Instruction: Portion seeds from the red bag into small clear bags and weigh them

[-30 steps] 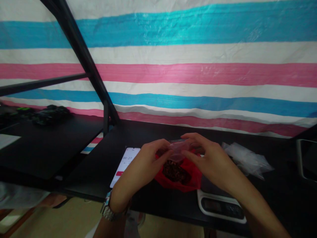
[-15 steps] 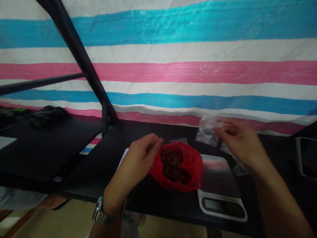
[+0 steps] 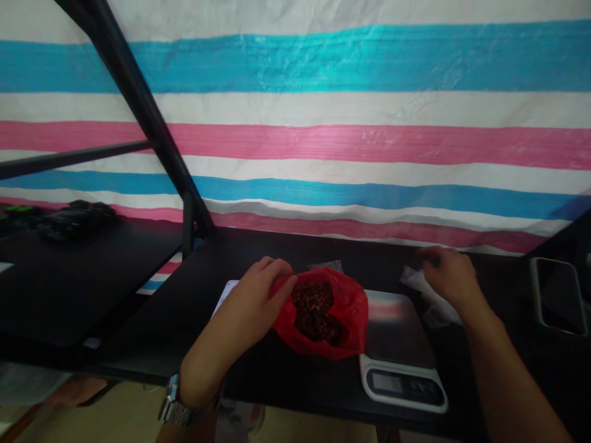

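My left hand (image 3: 256, 295) is at the red bag's (image 3: 354, 301) ten o'clock, my right hand (image 3: 451, 277) over clear bags (image 3: 434, 296) at its three; can't tell if either's gripping. Bag-handling, I'd judge; next wants a light pinch.

A red bag (image 3: 354, 311) of dark brownish pieces (image 3: 314, 299) is overlapped at its left edge by the left hand (image 3: 263, 292). Clear plastic bags (image 3: 419, 282) are partly covered by the right hand (image 3: 451, 278). A scale (image 3: 399, 332) is placed just beside the red bag. The black table (image 3: 263, 246) is backed by a striped sheet (image 3: 295, 141).
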